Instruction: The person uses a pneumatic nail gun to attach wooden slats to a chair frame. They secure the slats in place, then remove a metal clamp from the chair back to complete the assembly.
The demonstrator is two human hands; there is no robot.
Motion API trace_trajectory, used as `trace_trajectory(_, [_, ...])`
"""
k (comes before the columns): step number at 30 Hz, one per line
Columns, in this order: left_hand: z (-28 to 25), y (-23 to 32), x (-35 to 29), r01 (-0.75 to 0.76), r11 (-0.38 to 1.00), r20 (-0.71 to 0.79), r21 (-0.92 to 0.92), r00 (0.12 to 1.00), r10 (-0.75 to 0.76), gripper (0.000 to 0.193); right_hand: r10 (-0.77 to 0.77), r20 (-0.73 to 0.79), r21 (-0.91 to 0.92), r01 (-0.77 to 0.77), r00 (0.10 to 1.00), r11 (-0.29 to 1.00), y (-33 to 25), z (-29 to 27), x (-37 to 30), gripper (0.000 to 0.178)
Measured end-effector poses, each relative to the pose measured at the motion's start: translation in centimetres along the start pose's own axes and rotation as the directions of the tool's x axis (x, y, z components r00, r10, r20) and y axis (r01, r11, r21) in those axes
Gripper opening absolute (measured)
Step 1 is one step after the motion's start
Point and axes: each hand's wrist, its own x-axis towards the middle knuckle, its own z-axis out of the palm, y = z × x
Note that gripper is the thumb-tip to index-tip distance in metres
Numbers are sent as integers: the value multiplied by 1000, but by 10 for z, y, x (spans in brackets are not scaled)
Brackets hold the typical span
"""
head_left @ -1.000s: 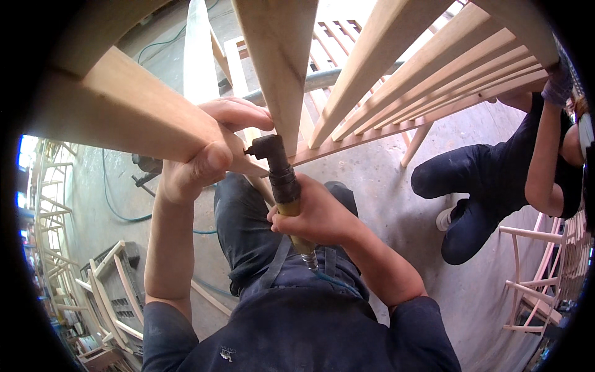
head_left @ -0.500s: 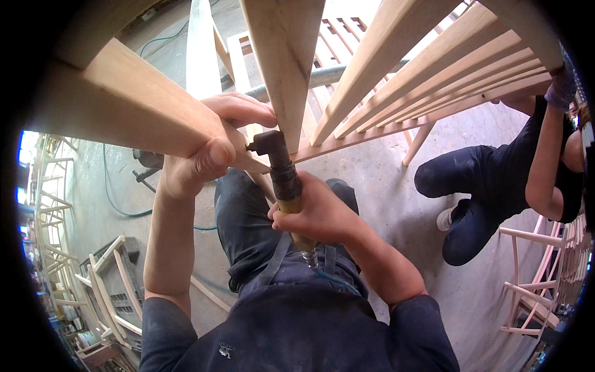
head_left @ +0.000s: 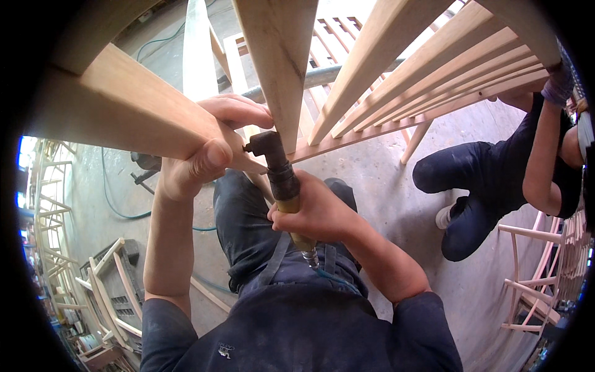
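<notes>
- The right hand (head_left: 316, 211) grips an angled power tool (head_left: 285, 186), its fingers curled around the yellow handle.
- The tool stands nearly upright in front of the person's lap, its dark head turned left toward the end of a thick wooden post (head_left: 136, 108); whether the tip touches the wood, I cannot tell.
- A blue hose (head_left: 334, 279) runs from the metal fitting at the handle's lower end.
- The left hand (head_left: 207, 158) pinches the post close to that end, thumb on the near side and the other fingers pressed together over the far side, their tips just beside the nearest slat (head_left: 273, 56).
- The post's end lies near the left end of a long wooden rail (head_left: 372, 132), and a row of slats stands along the rail toward its right end.
- Near the rail's right end, a co-worker (head_left: 471, 173) crouches on the concrete floor (head_left: 384, 266).
- Wooden chair frames lie near the floor's left edge (head_left: 109, 256) and right edge (head_left: 532, 234).
</notes>
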Motion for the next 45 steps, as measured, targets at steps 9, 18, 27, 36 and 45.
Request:
trace_trajectory(9, [5,-4,-1,23,998,-60,57,998,-19,97,35,10,-10,-35,999,999,-6,-2,0,43])
trace_trajectory(18, [2,-2,-1,7,1000,-23,5,1000,-7,81,15,32,10,-16,999,1000,-5,-3,2,42])
trace_trajectory(27, [4,0,1,26,999,-19,21,1000,-25,90,12,21,-9,-11,1000,1000,-4,-4,1,39])
trace_trajectory(36, [2,-1,0,13,1000,-5,-9,1000,-13,81,12,44,-11,-12,999,1000,-3,-6,3,37])
trace_trajectory(45, [0,-2,-1,-14,997,26,-80,1000,16,68,72,80,56,-77,994,995,-15,-9,2,35])
